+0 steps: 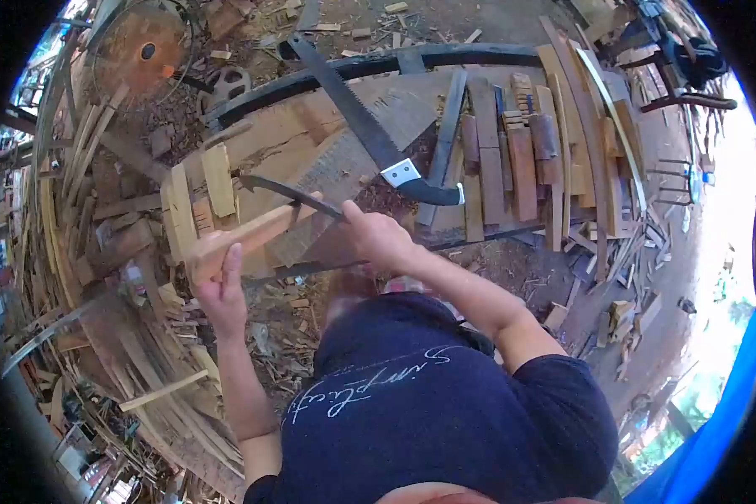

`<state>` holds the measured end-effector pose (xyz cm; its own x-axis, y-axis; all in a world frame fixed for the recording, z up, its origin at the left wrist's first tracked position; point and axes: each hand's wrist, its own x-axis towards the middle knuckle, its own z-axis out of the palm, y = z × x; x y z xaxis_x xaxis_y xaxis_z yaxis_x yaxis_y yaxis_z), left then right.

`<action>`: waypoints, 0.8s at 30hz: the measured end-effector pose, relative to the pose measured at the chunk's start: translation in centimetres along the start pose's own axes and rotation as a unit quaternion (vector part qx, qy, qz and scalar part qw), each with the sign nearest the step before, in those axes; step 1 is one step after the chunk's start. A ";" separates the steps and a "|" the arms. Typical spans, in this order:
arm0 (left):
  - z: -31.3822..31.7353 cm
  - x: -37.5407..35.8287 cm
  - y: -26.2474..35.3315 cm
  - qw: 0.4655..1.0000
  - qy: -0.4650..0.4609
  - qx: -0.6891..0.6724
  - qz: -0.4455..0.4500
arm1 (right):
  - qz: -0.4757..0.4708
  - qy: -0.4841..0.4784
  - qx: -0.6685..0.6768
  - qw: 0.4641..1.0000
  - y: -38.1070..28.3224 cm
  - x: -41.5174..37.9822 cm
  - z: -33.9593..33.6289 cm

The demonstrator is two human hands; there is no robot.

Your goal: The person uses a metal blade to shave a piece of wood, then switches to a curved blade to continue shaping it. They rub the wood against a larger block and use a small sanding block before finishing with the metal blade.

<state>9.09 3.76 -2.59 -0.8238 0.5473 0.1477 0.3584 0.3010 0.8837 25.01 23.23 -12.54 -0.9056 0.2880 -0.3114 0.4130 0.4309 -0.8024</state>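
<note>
My left hand (221, 286) grips the near end of a light wooden stick (248, 235) that rests on the workbench (311, 134). My right hand (376, 238) is closed on the handle of a dark curved knife (287, 193), whose blade lies across the stick's far end. A large hand saw (370, 126) with a black handle lies on the bench just beyond the right hand.
Several wooden slats and blocks (512, 160) are laid out on the bench's right side. A rusty circular saw blade (143, 52) sits at the top left. Wood offcuts and curved strips (143, 361) litter the ground on the left and right.
</note>
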 end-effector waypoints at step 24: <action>1.1 -0.2 1.6 0.999 0.004 0.023 0.030 | 0.026 -0.040 0.033 0.998 -2.8 0.8 -0.2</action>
<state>10.38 5.02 -1.69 -0.8042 0.5587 0.2028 0.4260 0.3038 0.8522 23.14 22.45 -10.45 -0.8894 0.2372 -0.3908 0.4541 0.3598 -0.8150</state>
